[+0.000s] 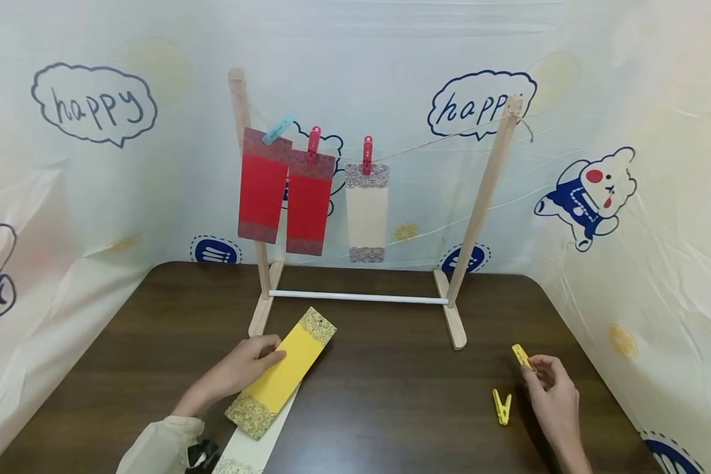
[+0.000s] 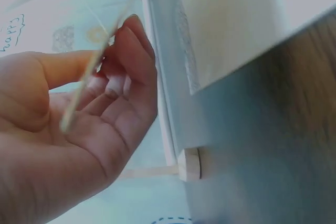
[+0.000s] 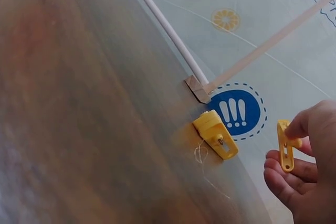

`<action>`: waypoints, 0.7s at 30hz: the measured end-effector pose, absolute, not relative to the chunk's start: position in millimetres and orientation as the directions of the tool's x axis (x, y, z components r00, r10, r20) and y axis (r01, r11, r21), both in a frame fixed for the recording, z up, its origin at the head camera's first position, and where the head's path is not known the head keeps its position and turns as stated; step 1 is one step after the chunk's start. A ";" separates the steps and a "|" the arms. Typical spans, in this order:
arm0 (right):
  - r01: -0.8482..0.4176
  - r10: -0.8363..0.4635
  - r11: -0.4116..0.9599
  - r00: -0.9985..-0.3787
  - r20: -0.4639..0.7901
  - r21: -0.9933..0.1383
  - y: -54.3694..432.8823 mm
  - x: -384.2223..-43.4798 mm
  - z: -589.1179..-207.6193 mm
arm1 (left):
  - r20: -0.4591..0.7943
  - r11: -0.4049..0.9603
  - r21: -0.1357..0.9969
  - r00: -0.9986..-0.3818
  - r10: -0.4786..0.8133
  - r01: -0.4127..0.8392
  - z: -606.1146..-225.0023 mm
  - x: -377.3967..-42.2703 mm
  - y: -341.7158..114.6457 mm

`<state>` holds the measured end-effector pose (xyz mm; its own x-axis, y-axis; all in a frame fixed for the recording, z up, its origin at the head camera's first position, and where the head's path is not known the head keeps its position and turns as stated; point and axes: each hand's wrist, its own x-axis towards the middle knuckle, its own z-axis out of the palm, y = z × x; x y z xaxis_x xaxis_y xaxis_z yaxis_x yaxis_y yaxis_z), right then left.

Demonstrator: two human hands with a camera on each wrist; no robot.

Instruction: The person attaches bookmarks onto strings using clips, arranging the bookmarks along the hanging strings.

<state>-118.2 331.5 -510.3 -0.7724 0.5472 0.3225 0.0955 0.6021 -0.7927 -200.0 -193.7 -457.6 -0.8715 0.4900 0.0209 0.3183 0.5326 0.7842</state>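
Observation:
In the head view, my left hand (image 1: 239,368) pinches a yellow card (image 1: 293,364) with patterned ends by its long left edge. The left wrist view catches this card edge-on, as a thin strip (image 2: 81,95) between thumb and fingers. Partly under it lies a white card (image 1: 264,442) on the table. At the right, my right hand (image 1: 555,398) holds a yellow clothespin (image 1: 520,356) between thumb and fingers, raised off the table in the right wrist view. Another yellow clothespin (image 1: 501,407) lies on the table just left of that hand.
Behind the hands stands a wooden frame with two posts (image 1: 488,191) and a white crossbar (image 1: 355,297). From its sagging string (image 1: 432,141) hang two red cards (image 1: 263,191) and a white card (image 1: 367,217), held by blue and red clothespins. A printed cloth (image 1: 355,39) surrounds the dark table (image 1: 391,395).

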 end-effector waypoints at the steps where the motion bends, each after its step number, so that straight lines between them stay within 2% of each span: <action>1: 0.080 0.531 0.608 -0.780 0.330 -0.789 330.9 -119.9 -510.3 | 0.029 0.524 0.790 -0.873 0.487 0.319 -457.9 -198.8 -193.9; 5: 0.025 0.478 0.630 -0.801 0.361 -0.777 330.1 -123.0 -509.7 | 0.079 0.482 0.808 -0.873 0.482 0.339 -459.2 -194.1 -191.3; 14: 0.071 0.527 0.626 -0.773 0.354 -0.777 339.8 -112.3 -479.2 | 0.145 0.427 0.821 -0.861 0.487 0.380 -450.0 -190.1 -168.3; 17: 0.030 0.477 0.692 -0.769 0.425 -0.721 339.2 -113.0 -469.1 | 0.172 0.419 0.824 -0.872 0.459 0.382 -444.4 -186.1 -166.2; 21: -0.068 0.346 0.801 -0.758 0.553 -0.595 336.7 -117.3 -458.3 | 0.191 0.422 0.825 -0.888 0.418 0.376 -438.7 -181.6 -164.5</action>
<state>-117.3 336.7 -458.3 -0.7582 0.3459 0.5527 -0.0680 0.8012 -0.5946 -181.6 -164.5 -438.7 -0.8881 0.4182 0.1905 0.3756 0.4216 0.8253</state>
